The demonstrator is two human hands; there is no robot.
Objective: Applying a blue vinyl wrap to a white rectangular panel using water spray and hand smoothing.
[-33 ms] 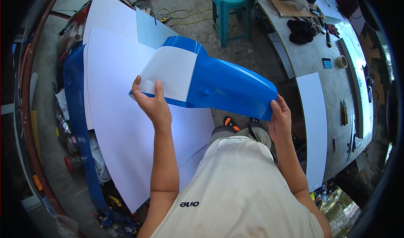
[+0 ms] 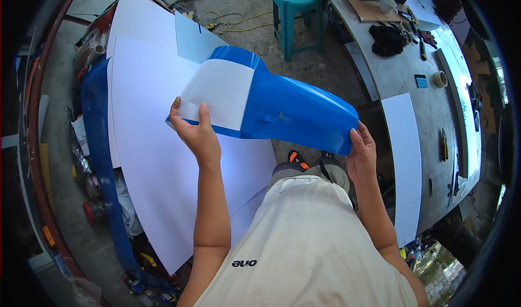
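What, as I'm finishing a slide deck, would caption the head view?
Left hand and right hand hold a blue-and-white sheet near large white panels.

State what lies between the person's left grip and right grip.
In the head view, a glossy curved blue sheet with a white panel spans from left grip to right grip.

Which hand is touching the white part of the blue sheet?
The left hand touches the white part; the right hand instead pinches the blue end.
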